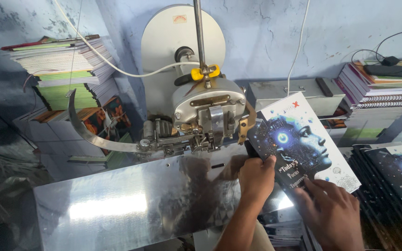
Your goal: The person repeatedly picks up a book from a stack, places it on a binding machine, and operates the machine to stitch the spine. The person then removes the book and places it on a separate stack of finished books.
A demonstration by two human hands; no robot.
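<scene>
I look down on a polished sheet-metal table (117,204), bent into a shallow saddle, so bright that it mirrors the machine above it in smeared grey shapes. The room behind is a rough plastered wall (266,32) painted pale blue, cracked and stained. A stitching machine (203,111) stands at the table's back edge: a smooth cream disc housing, a rounded grey cast head with brass-coloured fittings, a thin steel rod rising from a yellow clamp, and a curved flat metal arm sweeping out to the left. A white cable (117,65) loops across to it.

On the left, ragged stacks of printed booklets (66,69) with green and white page edges lean against the wall. On the right sits a grey metal box (294,90), and beyond it a pile of spiral-bound notebooks (382,90) with a black charger lying on top. At the lower right, a fanned stack of dark glossy covers (391,186) lies just beside my right hand.

The booklet I am working with (298,139) is thin and glossy, dark blue with a glowing profile of a head and a white corner. It sits tilted, its upper left edge pushed up just under the machine's head, its lower part over the table's right end. My left hand (256,179) is closed on its left edge, thumb on top of the cover, fingers curled underneath. My right hand (331,209) lies open and flat, fingertips pressing on the cover's lower right area.
</scene>
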